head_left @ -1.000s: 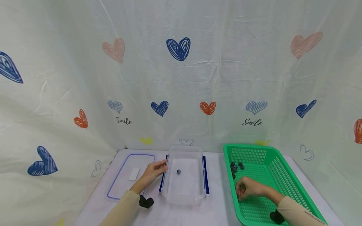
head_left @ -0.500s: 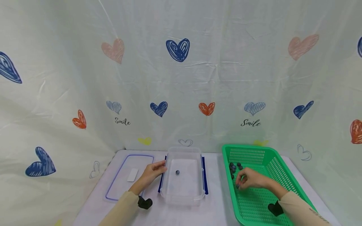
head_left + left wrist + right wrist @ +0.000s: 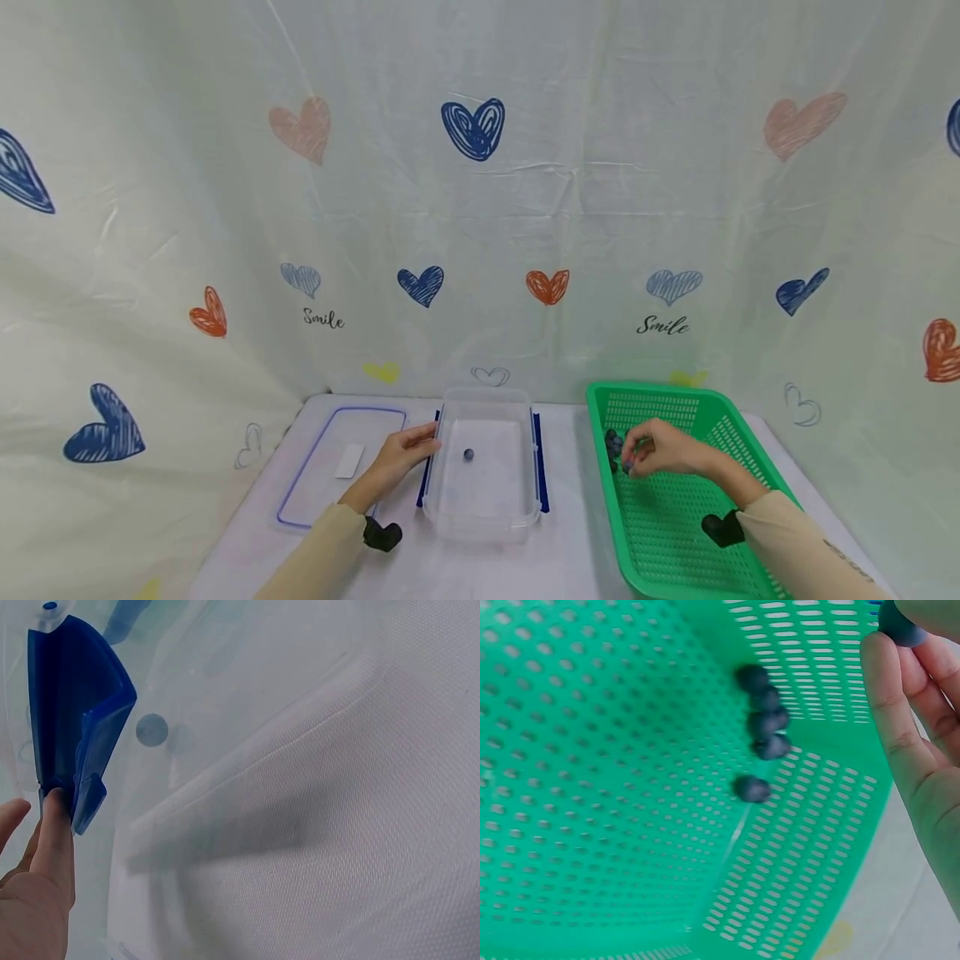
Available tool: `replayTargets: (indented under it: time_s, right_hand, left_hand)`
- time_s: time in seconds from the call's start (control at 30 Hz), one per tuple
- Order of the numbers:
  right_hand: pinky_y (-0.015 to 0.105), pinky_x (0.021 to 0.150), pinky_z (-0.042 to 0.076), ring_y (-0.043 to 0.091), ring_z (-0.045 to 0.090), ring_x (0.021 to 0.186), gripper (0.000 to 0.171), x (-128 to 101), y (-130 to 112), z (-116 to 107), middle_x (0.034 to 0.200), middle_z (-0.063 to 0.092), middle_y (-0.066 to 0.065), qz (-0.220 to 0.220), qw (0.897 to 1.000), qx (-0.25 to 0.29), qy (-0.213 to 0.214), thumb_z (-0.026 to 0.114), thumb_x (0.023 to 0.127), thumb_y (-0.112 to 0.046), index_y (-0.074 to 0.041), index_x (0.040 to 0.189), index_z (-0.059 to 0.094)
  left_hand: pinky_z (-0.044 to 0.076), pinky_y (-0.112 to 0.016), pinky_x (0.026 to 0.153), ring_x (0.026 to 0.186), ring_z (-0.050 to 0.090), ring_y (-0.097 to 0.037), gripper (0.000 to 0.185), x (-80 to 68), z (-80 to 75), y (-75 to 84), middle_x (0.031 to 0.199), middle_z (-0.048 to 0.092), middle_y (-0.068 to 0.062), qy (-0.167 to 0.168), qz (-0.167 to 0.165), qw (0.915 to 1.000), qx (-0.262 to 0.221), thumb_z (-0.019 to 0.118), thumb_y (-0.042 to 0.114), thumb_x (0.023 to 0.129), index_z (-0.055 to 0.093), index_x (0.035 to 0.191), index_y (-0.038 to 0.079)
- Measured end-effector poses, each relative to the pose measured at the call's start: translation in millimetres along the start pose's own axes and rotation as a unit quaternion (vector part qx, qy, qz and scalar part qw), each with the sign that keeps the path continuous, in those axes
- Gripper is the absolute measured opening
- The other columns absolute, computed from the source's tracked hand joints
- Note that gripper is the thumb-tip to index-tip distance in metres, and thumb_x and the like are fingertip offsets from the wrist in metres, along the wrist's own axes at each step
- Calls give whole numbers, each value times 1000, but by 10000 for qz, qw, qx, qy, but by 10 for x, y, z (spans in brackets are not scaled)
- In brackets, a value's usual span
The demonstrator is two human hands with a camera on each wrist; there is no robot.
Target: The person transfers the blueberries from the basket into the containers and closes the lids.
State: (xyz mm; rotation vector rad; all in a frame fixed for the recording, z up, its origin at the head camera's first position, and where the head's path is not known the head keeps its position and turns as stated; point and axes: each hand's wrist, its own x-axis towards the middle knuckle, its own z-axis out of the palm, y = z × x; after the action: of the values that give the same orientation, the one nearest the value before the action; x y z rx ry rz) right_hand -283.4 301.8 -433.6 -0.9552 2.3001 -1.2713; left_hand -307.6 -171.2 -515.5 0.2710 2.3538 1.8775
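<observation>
Seen from the head, the left hand point(image 3: 401, 458) is stretched forward, its fingers fairly straight and laid against the side of a clear container point(image 3: 487, 496), in which one blueberry point(image 3: 468, 455) is held. The right hand point(image 3: 660, 447) is poised over the left part of a green basket point(image 3: 613, 508), thumb and fingers curled, with a second blueberry point(image 3: 627, 469) pinched between the tips. A blue-edged lid point(image 3: 318, 475), a white rectangle point(image 3: 349, 461) showing within its outline, is set beside the container. "Smile" is printed twice in black script on the heart-patterned curtain point(image 3: 585, 225); the lettering point(image 3: 848, 560) on the right sleeve point(image 3: 795, 542) is too small to be read. From the left wrist, a blue latch point(image 3: 82, 712) is seen touched by a finger. From the right wrist, the pinched berry is shown above other blueberries point(image 3: 764, 722), slightly blurred, gathered along the basket's wall.
</observation>
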Motion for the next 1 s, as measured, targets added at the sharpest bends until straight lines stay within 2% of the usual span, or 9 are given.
replayTargets:
  time_s: [0.23, 0.43, 0.53, 0.67, 1.0]
  right_hand:
    - [35, 70, 61, 24, 68, 75, 12, 104, -146, -109, 92, 66, 23, 58, 10000, -57, 21, 71, 84, 6, 10, 94, 66]
    - [34, 68, 60, 23, 67, 78, 17, 207, -340, -150, 100, 62, 27, 165, 9996, -161, 178, 72, 86, 2, 12, 98, 65]
    - [33, 65, 59, 23, 66, 76, 16, 273, -401, -167, 97, 65, 25, 117, 9995, -180, 224, 72, 86, 2, 11, 98, 66]
    - [35, 67, 59, 27, 67, 78, 15, 347, -456, -182, 93, 68, 20, 102, 9996, -177, 208, 72, 87, 3, 9, 99, 67]
    - [34, 72, 60, 24, 67, 81, 14, 538, -616, -161, 96, 66, 16, 271, 9987, -237, 370, 73, 86, 1, 5, 99, 68]
  left_hand:
    - [47, -44, 104, 126, 54, -34, 52, 4, 3, -2, 140, 55, -23, 9, -29, 10000, 13, 68, 21, 97, 53, 142, -1]
    - [48, -42, 103, 126, 54, -35, 51, 5, 1, -23, 141, 54, -23, -26, -49, 10000, 77, 66, 21, 98, 52, 142, 0]
    - [47, -43, 104, 127, 54, -35, 52, 5, 0, -14, 141, 53, -24, -44, -29, 10000, 11, 67, 21, 98, 52, 143, -1]
    - [47, -45, 104, 127, 54, -35, 54, 4, 0, -1, 141, 53, -23, -66, -8, 10000, -47, 68, 23, 97, 52, 143, -2]
    - [48, -44, 103, 125, 55, -34, 53, -5, 7, 7, 139, 55, -22, -2, -31, 9999, -97, 69, 23, 96, 54, 141, -2]
